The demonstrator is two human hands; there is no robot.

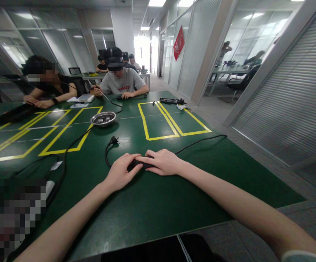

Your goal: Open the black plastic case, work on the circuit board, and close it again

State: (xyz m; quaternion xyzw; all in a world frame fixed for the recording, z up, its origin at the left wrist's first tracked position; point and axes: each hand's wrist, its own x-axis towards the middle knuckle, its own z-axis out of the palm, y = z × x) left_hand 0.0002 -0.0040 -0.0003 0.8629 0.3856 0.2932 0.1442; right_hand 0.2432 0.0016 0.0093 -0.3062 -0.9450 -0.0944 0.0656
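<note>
A black power adapter (146, 165) lies on the green table, mostly covered by both hands. My left hand (122, 170) grips its left end, thumb on the near side and fingers over the far side. From the right, my right hand (165, 162) closes round the other end, its fingers almost meeting those of the left. A black mains plug (114, 140) stands a little beyond my left hand, on a thick curved lead that runs back toward the adapter. A thin black cable (198, 142) leads away from the right hand to the table's right side.
A metal bowl (103, 124) with small metal parts stands further back. Yellow tape rectangles (162, 138) mark the table (201, 203). A folded black tripod-like item (171, 101) lies at the far edge. Two people sit across, hands on dark objects. Loose black cables (65, 163) cross the left.
</note>
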